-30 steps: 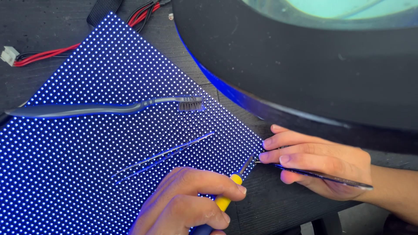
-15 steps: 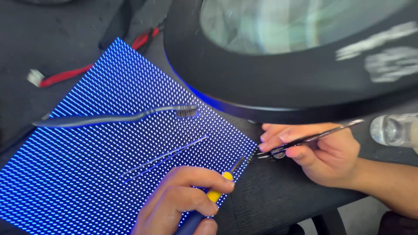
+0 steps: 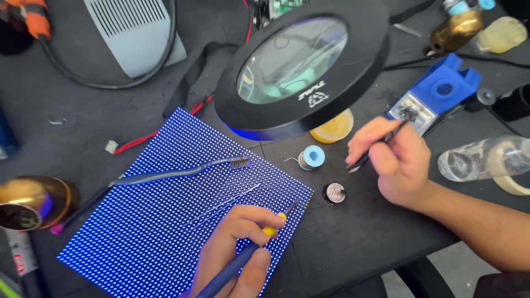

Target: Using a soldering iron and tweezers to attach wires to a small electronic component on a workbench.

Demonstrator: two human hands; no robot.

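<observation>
A glowing blue LED panel (image 3: 165, 221) lies on the dark workbench. My left hand (image 3: 237, 248) rests on the panel's near right corner and grips a soldering iron (image 3: 243, 259) with a blue handle and yellow collar, its tip near the panel's edge. My right hand (image 3: 395, 160) is lifted to the right, holding thin black tweezers (image 3: 381, 143) whose tips reach the tray of a blue holder (image 3: 436, 94). A dark brush (image 3: 182, 172) and a second pair of tweezers (image 3: 221, 208) lie on the panel.
A round black magnifier lamp (image 3: 301, 66) hangs over the panel's far corner. Nearby sit a blue solder spool (image 3: 312, 157), a small round tin (image 3: 334, 193), a yellow jar (image 3: 334, 128), a clear bottle (image 3: 480, 157), a brass cup (image 3: 30, 201) and red wires (image 3: 138, 140).
My right hand has moved away from the panel's corner, up and right to the blue holder, taking the tweezers along. The view has pulled back. My left hand stays on the panel.
</observation>
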